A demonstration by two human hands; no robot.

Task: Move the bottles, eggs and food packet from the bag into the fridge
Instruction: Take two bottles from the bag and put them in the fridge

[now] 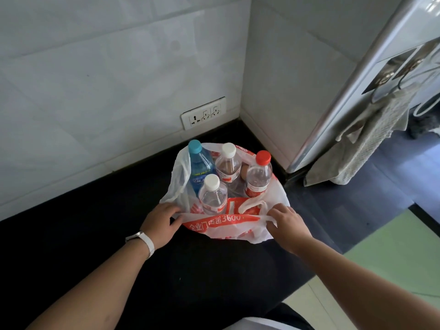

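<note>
Your black counter (pixel 95 234) meets the fridge (pixel 381 55) at right | bag (pixel 221 225) sits open on the counter near the wall corner | four bottles (pixel 212 198) stand upright inside | your left hand (pixel 162 222) and right hand (pixel 288 225) each pinch the bag's near rim | egg (pixel 244 172) shows between two rear bottles

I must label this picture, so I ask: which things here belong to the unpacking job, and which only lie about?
Job: bag, gripped by left hand and right hand; blue-capped bottle; red-capped bottle; rear white-capped bottle; front white-capped bottle; egg.
Lying about: wall socket; hanging towel; black counter.
</note>
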